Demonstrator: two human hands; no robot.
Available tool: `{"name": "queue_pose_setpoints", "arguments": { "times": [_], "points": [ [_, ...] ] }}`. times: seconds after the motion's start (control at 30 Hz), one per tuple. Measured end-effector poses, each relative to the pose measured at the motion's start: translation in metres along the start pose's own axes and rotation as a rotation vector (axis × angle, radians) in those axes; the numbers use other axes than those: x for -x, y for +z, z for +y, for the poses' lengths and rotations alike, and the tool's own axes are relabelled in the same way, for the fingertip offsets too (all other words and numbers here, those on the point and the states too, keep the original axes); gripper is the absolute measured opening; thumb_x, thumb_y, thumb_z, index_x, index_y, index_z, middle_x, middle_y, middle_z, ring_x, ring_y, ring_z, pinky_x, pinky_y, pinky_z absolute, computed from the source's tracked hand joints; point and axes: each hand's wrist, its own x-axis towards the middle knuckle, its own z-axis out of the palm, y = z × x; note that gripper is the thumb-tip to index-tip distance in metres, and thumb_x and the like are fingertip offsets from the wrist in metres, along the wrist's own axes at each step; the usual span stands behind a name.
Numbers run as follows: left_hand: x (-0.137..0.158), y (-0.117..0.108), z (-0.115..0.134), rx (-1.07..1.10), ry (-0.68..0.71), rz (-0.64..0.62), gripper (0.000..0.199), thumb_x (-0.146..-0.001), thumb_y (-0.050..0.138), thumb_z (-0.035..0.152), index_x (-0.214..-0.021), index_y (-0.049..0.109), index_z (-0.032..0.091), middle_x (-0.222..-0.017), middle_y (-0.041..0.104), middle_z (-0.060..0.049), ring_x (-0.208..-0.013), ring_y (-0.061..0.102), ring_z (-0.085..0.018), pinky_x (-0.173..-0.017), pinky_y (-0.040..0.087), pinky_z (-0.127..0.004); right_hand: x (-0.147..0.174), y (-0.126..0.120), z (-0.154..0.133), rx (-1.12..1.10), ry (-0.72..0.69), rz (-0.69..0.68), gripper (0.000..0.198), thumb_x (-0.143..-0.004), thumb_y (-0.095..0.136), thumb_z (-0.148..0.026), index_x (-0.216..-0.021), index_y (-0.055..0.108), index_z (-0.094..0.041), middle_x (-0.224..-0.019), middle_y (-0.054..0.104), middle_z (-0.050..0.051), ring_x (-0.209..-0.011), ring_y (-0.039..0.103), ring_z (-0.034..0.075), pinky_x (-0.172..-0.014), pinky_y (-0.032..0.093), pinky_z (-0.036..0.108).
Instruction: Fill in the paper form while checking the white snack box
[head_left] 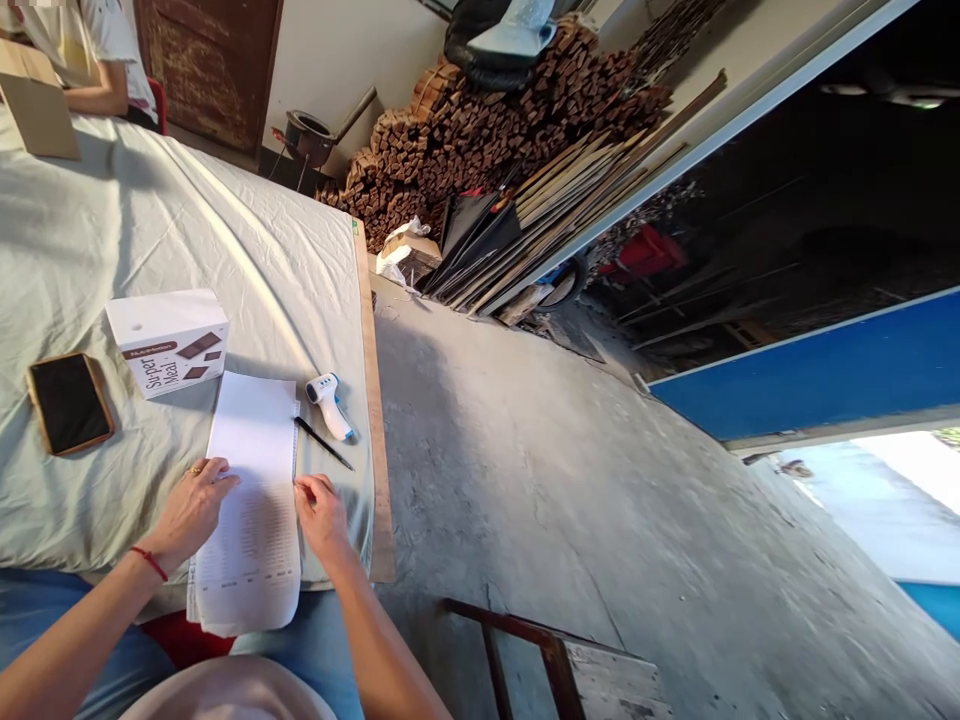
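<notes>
A stack of white printed paper sheets (255,430) lies in front of me, its near end curving down over the table edge towards my lap. My left hand (193,505), with a ring and a red string bracelet, grips the left edge of the sheets with its fingers bent together. At the right edge, my right hand (321,512) has its thumb and fingers pinched on the paper. A black pen (324,444) lies just beyond my right hand, beside a white and blue infrared thermometer (330,408). Behind the sheets stands a white box (169,345) with brown print.
A smartphone (71,403) in an orange-edged case lies left on the cloth-covered table (225,240). Across it, a person (97,60) sits by a cardboard box (37,100). Stacked firewood (450,130) lines the wall. A wooden stool or chair (555,660) stands at the lower right.
</notes>
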Motion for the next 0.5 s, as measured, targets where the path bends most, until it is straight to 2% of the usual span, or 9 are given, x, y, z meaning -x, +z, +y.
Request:
{"name": "queue_pose_setpoints", "arguments": {
  "times": [0.13, 0.27, 0.37, 0.5],
  "points": [
    [-0.004, -0.003, -0.006, 0.038, 0.039, 0.008, 0.048, -0.084, 0.038, -0.006, -0.102, 0.078, 0.016, -0.107, 0.066, -0.014, -0.096, 0.06, -0.024, -0.088, 0.052, -0.038, 0.033, -0.019, 0.001, 0.087, 0.104, -0.128, 0.024, -0.093, 0.052, -0.02, -0.1, 0.075, -0.019, -0.096, 0.072, 0.009, -0.085, 0.07, 0.022, -0.08, 0.053, 0.032],
    [-0.006, -0.006, -0.006, 0.003, 0.061, 0.01, 0.047, -0.086, 0.038, -0.005, -0.102, 0.078, 0.015, -0.106, 0.066, -0.014, -0.095, 0.061, -0.025, -0.085, 0.053, -0.038, 0.057, -0.013, -0.012, 0.054, 0.173, -0.164, 0.027, -0.09, 0.054, -0.019, -0.107, 0.074, -0.02, -0.096, 0.072, 0.008, -0.085, 0.071, 0.023, -0.078, 0.053, 0.032],
    [-0.008, -0.01, -0.005, -0.045, 0.084, -0.013, 0.051, -0.086, 0.036, -0.007, -0.101, 0.078, 0.015, -0.107, 0.067, -0.015, -0.094, 0.063, -0.025, -0.084, 0.054, -0.037, 0.061, -0.008, -0.017, -0.042, 0.236, -0.156, 0.029, -0.086, 0.058, -0.018, -0.112, 0.072, -0.019, -0.098, 0.071, 0.007, -0.078, 0.069, 0.019, -0.075, 0.053, 0.03],
    [-0.012, -0.016, -0.008, -0.094, 0.122, -0.035, 0.052, -0.085, 0.035, -0.008, -0.102, 0.078, 0.016, -0.106, 0.068, -0.014, -0.096, 0.064, -0.025, -0.084, 0.054, -0.037, 0.055, -0.006, -0.017, -0.082, 0.315, -0.195, 0.021, -0.085, 0.061, -0.02, -0.105, 0.07, -0.019, -0.085, 0.071, 0.003, -0.072, 0.066, 0.018, -0.072, 0.05, 0.029]
  ]
}}
